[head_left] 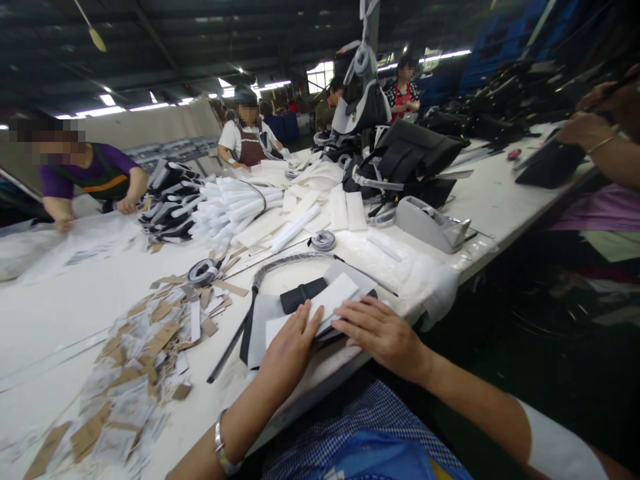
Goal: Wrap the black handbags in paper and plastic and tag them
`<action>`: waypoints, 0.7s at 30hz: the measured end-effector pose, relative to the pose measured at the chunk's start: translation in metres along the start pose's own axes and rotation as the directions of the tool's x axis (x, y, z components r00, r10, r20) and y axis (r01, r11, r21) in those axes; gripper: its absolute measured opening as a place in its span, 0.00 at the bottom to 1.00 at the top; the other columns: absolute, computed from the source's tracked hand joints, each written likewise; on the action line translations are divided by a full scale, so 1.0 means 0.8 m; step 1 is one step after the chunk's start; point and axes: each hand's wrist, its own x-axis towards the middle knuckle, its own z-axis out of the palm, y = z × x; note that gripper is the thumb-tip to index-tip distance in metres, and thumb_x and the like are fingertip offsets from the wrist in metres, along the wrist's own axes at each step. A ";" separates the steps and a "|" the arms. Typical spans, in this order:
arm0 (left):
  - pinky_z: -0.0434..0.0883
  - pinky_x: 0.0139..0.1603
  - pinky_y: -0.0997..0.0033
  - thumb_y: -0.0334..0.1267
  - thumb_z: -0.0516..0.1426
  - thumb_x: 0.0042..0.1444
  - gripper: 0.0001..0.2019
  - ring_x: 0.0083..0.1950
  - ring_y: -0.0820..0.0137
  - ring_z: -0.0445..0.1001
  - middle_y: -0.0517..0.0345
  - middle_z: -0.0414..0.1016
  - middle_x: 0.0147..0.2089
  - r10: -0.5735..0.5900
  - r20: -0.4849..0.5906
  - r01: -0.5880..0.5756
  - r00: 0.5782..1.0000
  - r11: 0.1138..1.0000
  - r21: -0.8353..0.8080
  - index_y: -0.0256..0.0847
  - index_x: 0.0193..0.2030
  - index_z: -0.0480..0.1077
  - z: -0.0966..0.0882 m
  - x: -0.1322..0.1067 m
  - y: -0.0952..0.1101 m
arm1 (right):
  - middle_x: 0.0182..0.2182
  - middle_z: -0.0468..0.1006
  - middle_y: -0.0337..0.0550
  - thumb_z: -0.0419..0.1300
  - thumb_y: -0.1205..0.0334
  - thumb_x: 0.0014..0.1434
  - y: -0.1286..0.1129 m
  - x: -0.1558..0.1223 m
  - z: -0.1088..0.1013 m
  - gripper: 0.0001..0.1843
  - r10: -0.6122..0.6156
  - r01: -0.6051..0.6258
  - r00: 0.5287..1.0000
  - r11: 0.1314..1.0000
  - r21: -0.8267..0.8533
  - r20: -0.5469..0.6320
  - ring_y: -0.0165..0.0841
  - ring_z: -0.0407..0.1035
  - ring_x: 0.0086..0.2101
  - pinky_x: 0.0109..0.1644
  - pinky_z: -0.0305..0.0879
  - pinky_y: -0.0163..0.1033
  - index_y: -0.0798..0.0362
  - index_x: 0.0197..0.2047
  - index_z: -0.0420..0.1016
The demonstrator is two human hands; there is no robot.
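Observation:
My left hand (290, 347) lies flat, fingers stretched out, on a white paper sheet (325, 303) that covers a dark bag piece (303, 295) near the table's front edge. Beside it my right hand (377, 330) also rests flat with fingers extended on the sheet's right end. A grey flat piece (263, 323) lies under them, and a dark strap (235, 340) runs from it toward the left front. Neither hand grips anything.
Paper tags and small packets (135, 360) are heaped at the left. Tape rolls (203, 272), white foam tubes (235, 207), a grey tape dispenser (433, 223) and black bags (405, 160) stand farther back. Other people work around the white table (65, 307).

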 end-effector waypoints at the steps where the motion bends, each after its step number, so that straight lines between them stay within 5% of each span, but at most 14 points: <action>1: 0.68 0.63 0.51 0.31 0.58 0.61 0.32 0.70 0.52 0.61 0.35 0.56 0.71 0.002 -0.010 -0.002 1.000 1.000 0.016 0.39 0.70 0.52 0.002 -0.001 0.001 | 0.64 0.67 0.48 0.57 0.73 0.63 0.015 0.005 -0.007 0.34 -0.004 0.007 0.998 0.998 -0.059 0.060 0.42 0.57 0.65 0.69 0.55 0.58 0.47 0.70 0.57; 3: 0.66 0.65 0.52 0.29 0.57 0.62 0.31 0.70 0.53 0.59 0.35 0.55 0.72 0.008 -0.006 -0.008 1.000 0.999 0.047 0.38 0.71 0.52 0.003 0.000 0.003 | 0.66 0.64 0.48 0.58 0.73 0.63 0.042 0.010 -0.008 0.34 -0.012 0.029 0.989 0.993 -0.119 0.144 0.45 0.52 0.67 0.69 0.51 0.61 0.47 0.70 0.58; 5: 0.65 0.66 0.52 0.28 0.55 0.62 0.30 0.71 0.53 0.57 0.38 0.53 0.73 0.007 0.017 -0.008 1.000 0.996 0.084 0.37 0.70 0.53 -0.001 0.003 0.007 | 0.63 0.68 0.47 0.55 0.73 0.64 0.060 0.008 0.003 0.29 -0.042 0.060 0.986 0.993 -0.106 0.163 0.43 0.57 0.65 0.68 0.55 0.59 0.49 0.68 0.62; 12: 0.62 0.66 0.40 0.21 0.46 0.59 0.29 0.73 0.51 0.52 0.36 0.52 0.73 -0.051 0.112 0.028 0.992 0.979 0.202 0.28 0.68 0.57 -0.011 0.017 0.040 | 0.57 0.76 0.45 0.50 0.73 0.67 0.064 -0.018 0.034 0.25 -0.002 0.002 1.000 0.999 -0.043 0.012 0.40 0.68 0.59 0.63 0.66 0.54 0.48 0.64 0.68; 18: 0.66 0.64 0.47 0.24 0.48 0.62 0.32 0.72 0.53 0.57 0.43 0.55 0.73 -0.037 -0.065 0.052 0.997 0.968 0.245 0.44 0.72 0.53 0.009 0.008 0.044 | 0.58 0.75 0.44 0.50 0.72 0.68 0.060 -0.015 0.033 0.25 0.026 -0.027 1.000 0.999 -0.027 -0.002 0.39 0.65 0.60 0.65 0.63 0.53 0.47 0.65 0.67; 21: 0.66 0.64 0.49 0.22 0.47 0.61 0.33 0.71 0.54 0.58 0.43 0.55 0.72 -0.018 -0.126 0.051 0.992 0.964 0.262 0.45 0.72 0.53 0.017 0.005 0.042 | 0.59 0.74 0.44 0.51 0.73 0.66 0.050 -0.019 0.018 0.26 0.048 -0.048 0.999 0.999 -0.001 -0.008 0.39 0.63 0.62 0.67 0.60 0.55 0.47 0.65 0.66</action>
